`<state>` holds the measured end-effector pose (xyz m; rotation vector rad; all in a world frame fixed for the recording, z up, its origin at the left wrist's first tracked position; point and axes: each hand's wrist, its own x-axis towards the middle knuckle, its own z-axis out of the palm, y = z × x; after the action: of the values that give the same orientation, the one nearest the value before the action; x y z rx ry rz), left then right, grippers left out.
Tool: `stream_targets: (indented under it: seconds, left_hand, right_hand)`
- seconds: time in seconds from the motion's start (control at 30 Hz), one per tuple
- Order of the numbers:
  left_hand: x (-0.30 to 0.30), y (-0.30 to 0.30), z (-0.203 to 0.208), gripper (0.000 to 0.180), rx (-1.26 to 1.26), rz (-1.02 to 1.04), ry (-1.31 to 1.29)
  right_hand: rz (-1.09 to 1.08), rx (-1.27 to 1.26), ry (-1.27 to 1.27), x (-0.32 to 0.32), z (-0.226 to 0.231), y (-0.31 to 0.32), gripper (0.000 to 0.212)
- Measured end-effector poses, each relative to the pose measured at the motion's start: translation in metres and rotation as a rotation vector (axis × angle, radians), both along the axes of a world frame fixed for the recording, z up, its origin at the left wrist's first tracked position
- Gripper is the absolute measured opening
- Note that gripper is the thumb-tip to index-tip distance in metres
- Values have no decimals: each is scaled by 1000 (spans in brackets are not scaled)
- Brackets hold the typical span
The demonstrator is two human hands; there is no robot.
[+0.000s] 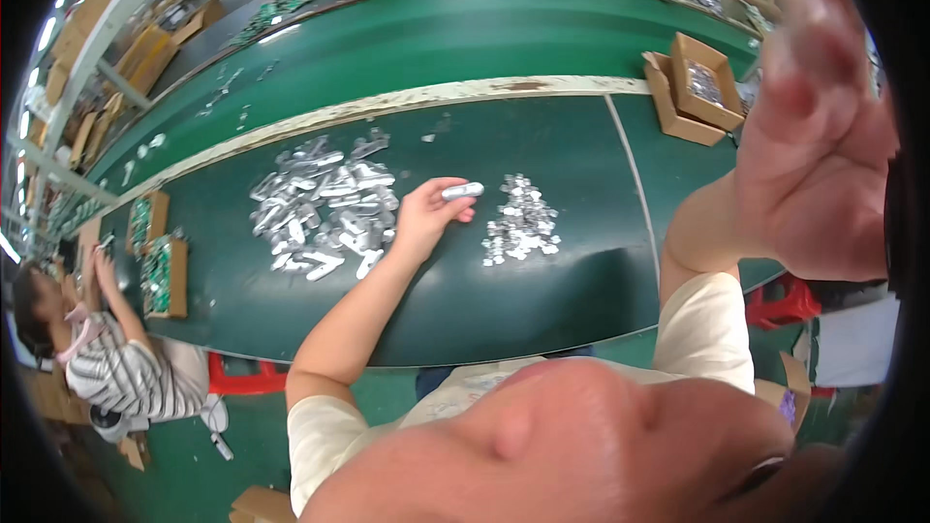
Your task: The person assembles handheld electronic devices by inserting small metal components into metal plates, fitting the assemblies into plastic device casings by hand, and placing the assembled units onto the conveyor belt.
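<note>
My left hand (427, 216) is over the green table, its thumb and fingers closed around a small, silver, elongated casing with rounded ends (463, 191). To its left lies a loose heap of similar silver casings (325, 201). A smaller pile of little shiny metal pieces (523, 221) lies just right of the held casing. My right hand (823, 136) is raised close to the camera at the right edge, palm showing and fingers reaching upward. I see nothing in it, though its fingertips are partly cut off.
Nested cardboard boxes (694, 87) with small metal parts stand at the table's far right. Boxes of green circuit boards (165, 276) sit at the left, beside a seated person in a striped top (126, 363). A green conveyor belt (426, 34) runs behind a worn pale ledge (455, 95).
</note>
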<state>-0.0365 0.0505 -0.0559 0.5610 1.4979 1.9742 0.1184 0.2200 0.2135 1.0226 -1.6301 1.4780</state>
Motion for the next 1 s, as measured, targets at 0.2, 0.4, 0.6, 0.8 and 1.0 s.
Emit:
stream_targets:
  seconds: [0.2,0.4,0.6,0.8,1.0]
  left_hand:
    - [2,-2,-4,26,-39,-36,-25]
    - [0,-11,-6,26,-52,-10,-18]
    - [-8,-1,-8,28,-19,14,-32]
    - [-9,7,-12,28,-108,15,-45]
    - [0,-6,-1,26,-96,26,-59]
  right_hand:
    - [122,-225,-86,-4,-36,-4,86]
    - [279,-352,-60,-41,-84,1,63]
    - [187,-1059,123,-13,-65,-90,21]
    - [393,-430,-11,-27,-75,-88,17]
    - [697,140,-303,-46,-84,-103,19]
